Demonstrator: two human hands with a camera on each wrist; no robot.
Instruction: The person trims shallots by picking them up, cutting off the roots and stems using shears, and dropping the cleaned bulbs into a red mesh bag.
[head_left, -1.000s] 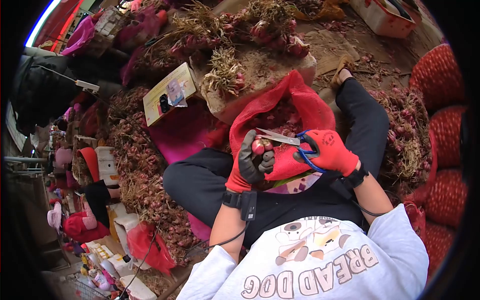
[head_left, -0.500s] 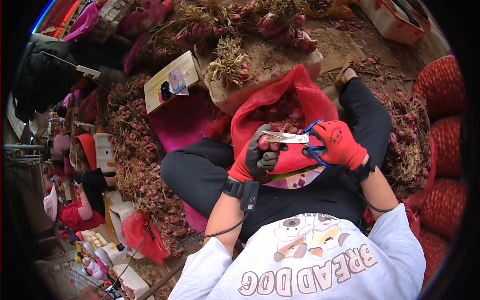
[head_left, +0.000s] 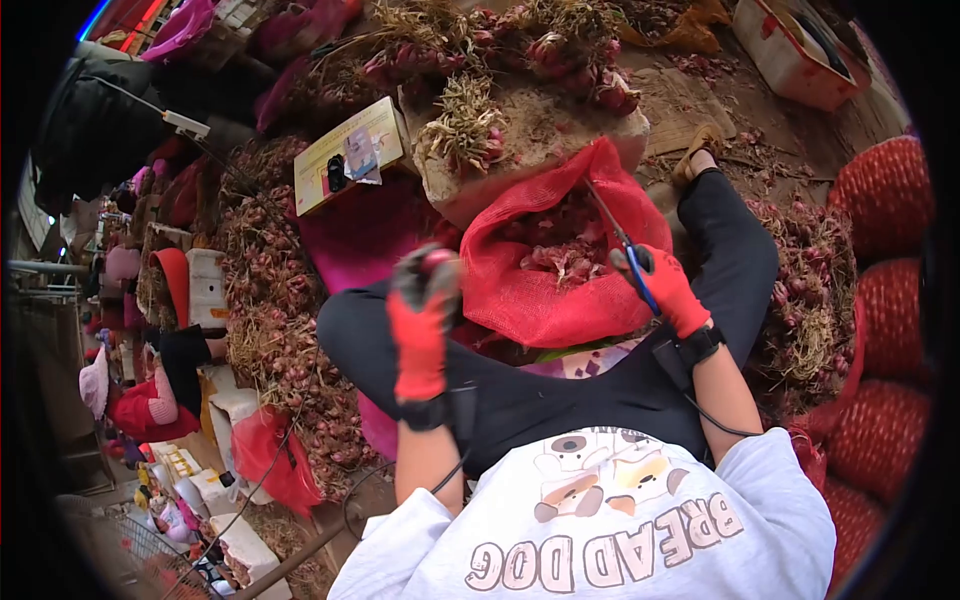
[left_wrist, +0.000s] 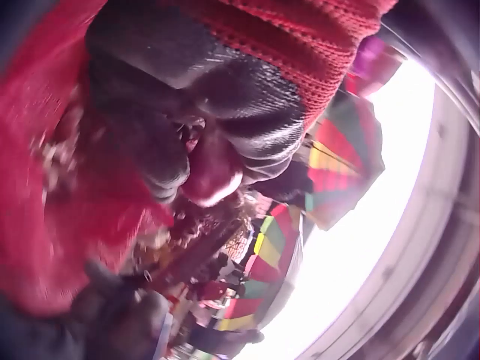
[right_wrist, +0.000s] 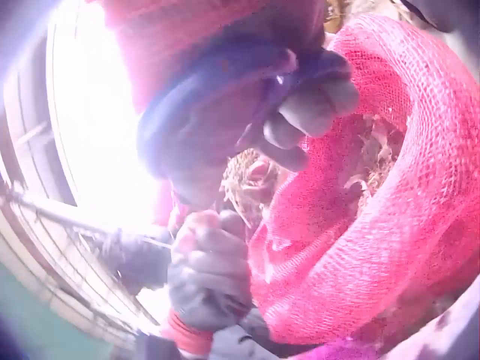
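My left hand (head_left: 425, 285), in a red and black glove, is raised over my left knee and grips a small red shallot (head_left: 437, 262). The left wrist view shows the curled glove fingers (left_wrist: 225, 105) wrapped round that shallot (left_wrist: 214, 176). My right hand (head_left: 662, 285), in a red glove, holds blue-handled scissors (head_left: 618, 238) with the blades pointing up and away over the open red mesh bag (head_left: 540, 305). Trimmed shallots (head_left: 565, 258) lie inside the bag. In the right wrist view the fingers curl through the blue scissor handle (right_wrist: 202, 97), with the mesh bag (right_wrist: 390, 225) beside them.
Heaps of untrimmed shallots lie at left (head_left: 270, 300) and at right (head_left: 810, 280). Filled red mesh sacks (head_left: 880, 190) are stacked at far right. A pale block (head_left: 540, 135) bearing shallot bunches stands behind the bag, with a yellow box (head_left: 350, 165) beside it and a white crate (head_left: 800, 50) beyond.
My left hand has drawn away to the left with the shallot, off the scissors. My right hand has swung the scissors from level to pointing up over the bag.
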